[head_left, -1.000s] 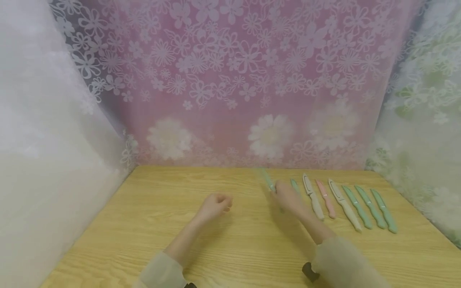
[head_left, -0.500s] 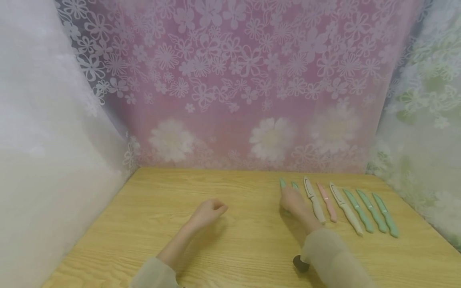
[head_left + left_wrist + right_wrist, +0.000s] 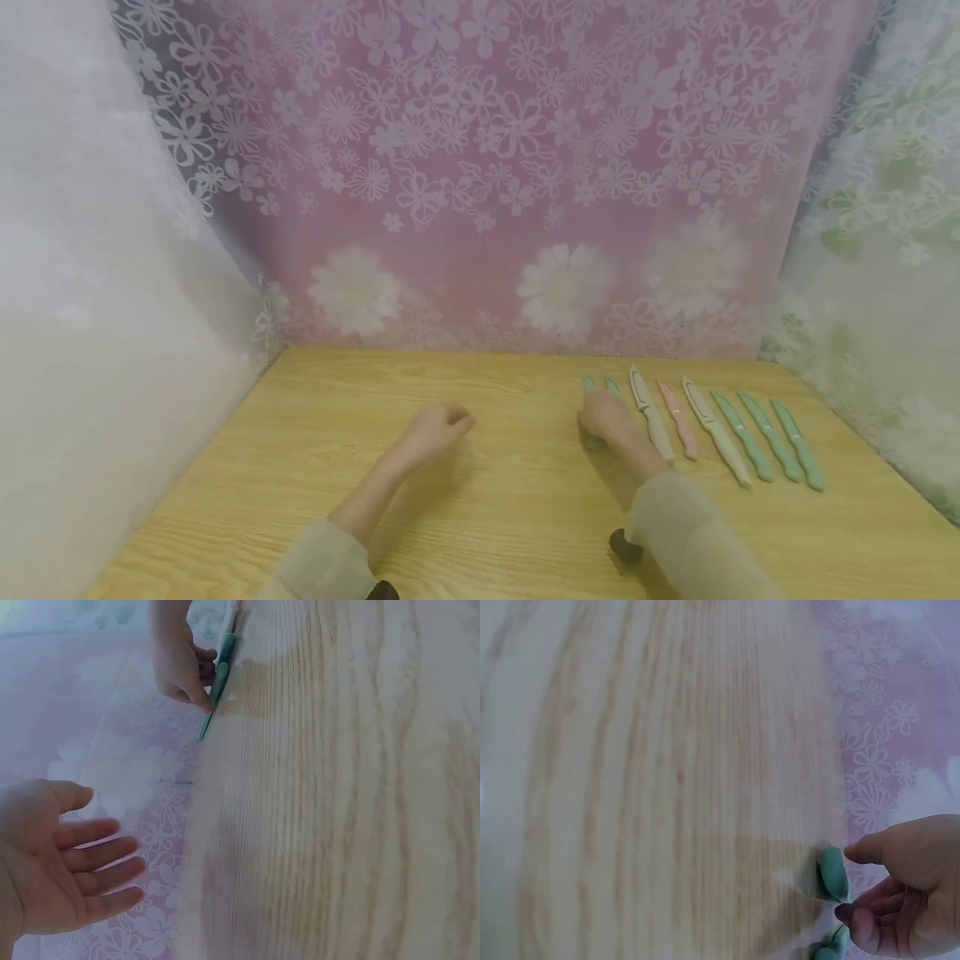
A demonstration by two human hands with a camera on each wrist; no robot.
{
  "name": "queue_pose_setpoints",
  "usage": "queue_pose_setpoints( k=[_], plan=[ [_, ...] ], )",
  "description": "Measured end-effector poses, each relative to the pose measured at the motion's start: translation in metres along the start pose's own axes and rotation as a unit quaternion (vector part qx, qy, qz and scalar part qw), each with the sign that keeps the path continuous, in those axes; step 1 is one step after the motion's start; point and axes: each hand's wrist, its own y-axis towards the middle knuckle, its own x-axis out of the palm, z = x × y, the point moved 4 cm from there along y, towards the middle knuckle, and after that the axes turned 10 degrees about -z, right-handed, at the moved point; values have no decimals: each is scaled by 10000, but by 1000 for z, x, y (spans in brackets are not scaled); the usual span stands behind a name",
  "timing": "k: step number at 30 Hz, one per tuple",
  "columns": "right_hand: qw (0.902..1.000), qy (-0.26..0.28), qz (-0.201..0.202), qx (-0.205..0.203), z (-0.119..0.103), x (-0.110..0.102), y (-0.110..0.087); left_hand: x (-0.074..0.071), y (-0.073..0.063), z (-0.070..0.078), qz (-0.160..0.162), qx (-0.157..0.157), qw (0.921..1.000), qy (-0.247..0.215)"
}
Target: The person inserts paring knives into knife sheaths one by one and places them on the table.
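My right hand (image 3: pixel 609 417) is at the left end of a row of knives, its thumb and fingers around the leftmost green knife (image 3: pixel 589 383). In the right wrist view, the thumb and fingertips meet the green handle (image 3: pixel 831 871) low over the wood; the hand covers the knife's middle in the head view. Close beside it lies a second green knife (image 3: pixel 612 387), partly hidden by the same hand. My left hand (image 3: pixel 435 432) hovers over the table's middle holding nothing, and its fingers look loose and spread in the left wrist view.
Rightward along the row lie a beige knife (image 3: pixel 651 417), a pink knife (image 3: pixel 678 421), another beige knife (image 3: pixel 716 433) and several green knives (image 3: pixel 768 437), blades pointing away. The wooden table (image 3: pixel 315 500) ends at a pink flowered curtain (image 3: pixel 465 275), with pale cloths at both sides.
A second ago my right hand held the green knife farther left, its blade angled left; it moved right to the row's end and lowered. Little differs since half a second ago.
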Motion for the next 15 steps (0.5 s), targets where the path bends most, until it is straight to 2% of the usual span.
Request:
queue_pose_setpoints(
  k=[3, 5, 6, 8, 10, 11, 12, 13, 15],
  plan=[
    [9993, 171, 234, -253, 0, -5, -5, -8, 4, 3, 447, 18, 9983, 363],
    [9970, 248, 520, -511, -1, -12, -12, -16, 6, 5, 828, 156, 9925, 887],
    [9954, 12, 677, -683, -2, -16, -17, -20, 8, 6, 1024, 258, 9864, 1256],
    [9908, -99, 1034, -866, -4, -27, -26, -29, 9, 8, 1403, 417, 9702, 1931],
    [9871, -338, 1238, -955, -5, -36, -33, -38, 11, 7, 1636, 332, 9547, 2464],
    [9853, -427, 1329, -986, -5, -40, -37, -42, 11, 5, 1679, 244, 9493, 2648],
    [9848, -451, 1368, -966, -4, -44, -39, -45, 12, 3, 1639, 90, 9471, 2756],
    [9857, -317, 1382, -908, -2, -47, -41, -48, 13, 0, 1569, -86, 9482, 2762],
    [9860, -469, 1377, -819, 2, -52, -44, -54, 15, -6, 1347, -502, 9479, 2843]
  ],
)
